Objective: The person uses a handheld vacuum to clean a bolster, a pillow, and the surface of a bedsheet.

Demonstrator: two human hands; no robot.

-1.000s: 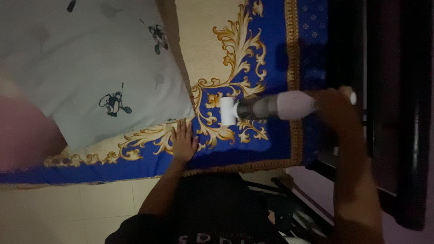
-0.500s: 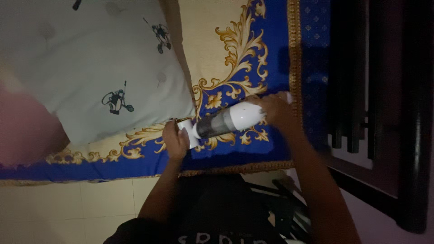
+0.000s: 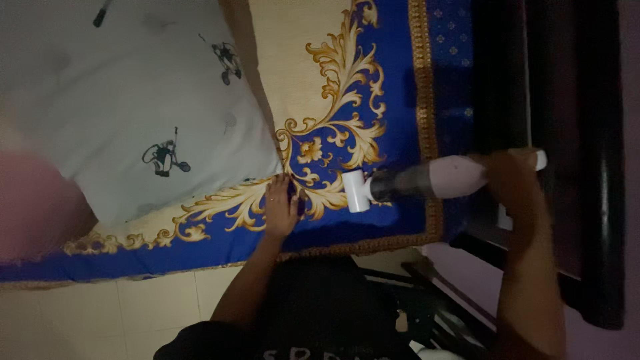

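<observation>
My right hand (image 3: 510,180) grips the handle end of a white and dark handheld vacuum (image 3: 427,181), whose white nozzle rests on the blue part of a blue, cream and gold patterned bedspread (image 3: 373,80). My left hand (image 3: 280,207) lies flat on the bedspread with fingers together, just left of the nozzle and apart from it, next to the edge of a pale pillow (image 3: 133,107) printed with small dark figures.
A dark wooden bed frame (image 3: 587,167) runs along the right side. A pinkish blurred shape (image 3: 33,207) sits at the left edge. Cream floor tiles (image 3: 100,313) show below the bedspread's gold fringe. My dark shirt (image 3: 320,313) fills the bottom middle.
The vacuum swept left until its nozzle met my left hand, then pulled back right to where it is now. My left hand stayed pressed on the bedspread.
</observation>
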